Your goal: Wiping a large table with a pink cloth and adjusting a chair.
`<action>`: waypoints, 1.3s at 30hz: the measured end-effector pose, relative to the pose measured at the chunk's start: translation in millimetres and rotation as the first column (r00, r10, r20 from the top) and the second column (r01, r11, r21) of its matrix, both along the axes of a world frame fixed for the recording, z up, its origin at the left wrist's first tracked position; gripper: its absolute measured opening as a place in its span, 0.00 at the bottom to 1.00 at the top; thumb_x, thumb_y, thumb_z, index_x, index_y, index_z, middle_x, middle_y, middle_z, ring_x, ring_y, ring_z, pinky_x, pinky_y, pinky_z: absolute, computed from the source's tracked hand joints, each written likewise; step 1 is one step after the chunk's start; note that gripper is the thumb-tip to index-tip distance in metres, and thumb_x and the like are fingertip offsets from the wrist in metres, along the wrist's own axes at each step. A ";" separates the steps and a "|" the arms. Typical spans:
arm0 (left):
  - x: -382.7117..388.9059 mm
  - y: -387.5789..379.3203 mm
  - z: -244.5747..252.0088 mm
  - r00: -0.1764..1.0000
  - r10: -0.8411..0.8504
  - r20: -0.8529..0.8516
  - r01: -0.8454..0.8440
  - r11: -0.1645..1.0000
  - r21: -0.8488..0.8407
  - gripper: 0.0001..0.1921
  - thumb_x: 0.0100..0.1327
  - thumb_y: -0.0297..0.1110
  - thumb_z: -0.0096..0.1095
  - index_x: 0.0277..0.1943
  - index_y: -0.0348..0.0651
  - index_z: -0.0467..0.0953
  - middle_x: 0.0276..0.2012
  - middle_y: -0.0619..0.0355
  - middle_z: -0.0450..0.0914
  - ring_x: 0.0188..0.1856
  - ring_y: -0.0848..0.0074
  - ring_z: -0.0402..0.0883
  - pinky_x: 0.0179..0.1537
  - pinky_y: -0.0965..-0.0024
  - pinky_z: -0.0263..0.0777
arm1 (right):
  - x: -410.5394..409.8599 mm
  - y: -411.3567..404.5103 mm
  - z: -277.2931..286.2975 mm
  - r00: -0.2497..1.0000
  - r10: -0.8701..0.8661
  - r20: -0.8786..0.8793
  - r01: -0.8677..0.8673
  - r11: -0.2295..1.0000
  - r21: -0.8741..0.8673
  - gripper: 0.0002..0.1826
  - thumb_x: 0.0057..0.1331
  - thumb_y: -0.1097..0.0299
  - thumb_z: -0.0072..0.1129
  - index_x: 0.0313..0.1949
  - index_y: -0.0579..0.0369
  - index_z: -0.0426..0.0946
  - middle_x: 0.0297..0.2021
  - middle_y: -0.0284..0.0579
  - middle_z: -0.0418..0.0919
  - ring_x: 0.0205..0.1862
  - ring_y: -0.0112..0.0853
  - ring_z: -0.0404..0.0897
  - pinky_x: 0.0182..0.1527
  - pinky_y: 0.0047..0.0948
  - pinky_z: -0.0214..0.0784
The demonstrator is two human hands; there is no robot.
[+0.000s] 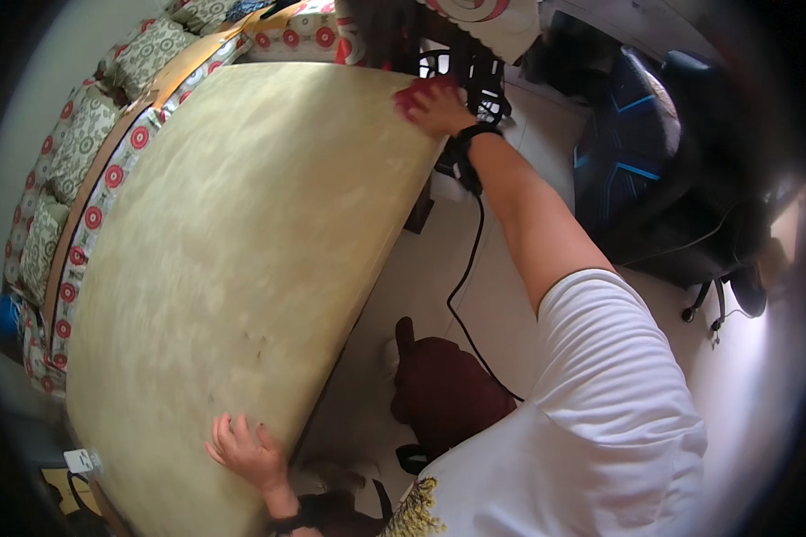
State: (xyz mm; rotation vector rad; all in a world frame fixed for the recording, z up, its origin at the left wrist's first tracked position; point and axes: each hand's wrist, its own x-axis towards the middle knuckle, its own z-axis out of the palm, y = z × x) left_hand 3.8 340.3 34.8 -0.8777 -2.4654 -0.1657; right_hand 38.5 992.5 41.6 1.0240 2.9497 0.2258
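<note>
In front of me spreads a broad table [221, 221] with a pale yellow, mottled top. At its far right corner my right hand [440, 113] presses on a red cloth [406, 99], which shows around the fingers. A black band with a small device [467, 161] is strapped to that wrist. My left hand [245, 451] is over the near edge of the tabletop, fingers apart and nothing in it. Whether its fingers touch the surface I cannot tell. A few small dark marks [258, 353] dot the tabletop between the hands.
A wood-framed sofa [97, 151] with patterned cushions [80, 148] runs along the table's far left side. A black office chair [631, 154] stands on the right. From the wrist device a black cable [467, 275] hangs across the tiled floor side. A white item [78, 460] sits at the table's lower left rim.
</note>
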 end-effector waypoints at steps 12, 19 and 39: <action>2.1 -1.3 3.1 0.997 0.005 -0.076 -0.006 1.000 -0.018 0.19 0.68 0.49 0.42 0.39 0.44 0.76 0.49 0.53 0.72 0.57 0.59 0.67 0.58 0.42 0.52 | -4.3 -113.6 -28.5 0.746 -0.401 -0.531 0.110 0.862 -0.495 0.40 0.64 0.41 0.32 0.66 0.60 0.48 0.64 0.80 0.34 0.67 0.66 0.31 0.66 0.59 0.26; -4.6 -9.7 1.8 0.993 -0.003 -0.114 0.010 0.998 0.063 0.16 0.61 0.50 0.52 0.35 0.45 0.75 0.47 0.53 0.72 0.56 0.60 0.68 0.55 0.43 0.55 | 19.3 -277.1 -26.8 0.838 0.045 -0.544 -0.185 0.961 -0.205 0.37 0.64 0.47 0.43 0.63 0.64 0.53 0.64 0.74 0.42 0.67 0.65 0.35 0.64 0.62 0.29; 105.1 -79.3 -18.7 0.720 -0.670 0.178 0.516 0.690 0.508 0.12 0.52 0.37 0.64 0.18 0.47 0.69 0.19 0.58 0.69 0.23 0.66 0.72 0.24 0.65 0.67 | -84.8 -625.0 51.2 0.082 0.995 0.050 -0.878 0.096 -0.469 0.33 0.66 0.42 0.38 0.67 0.37 0.51 0.69 0.55 0.37 0.69 0.59 0.36 0.62 0.67 0.36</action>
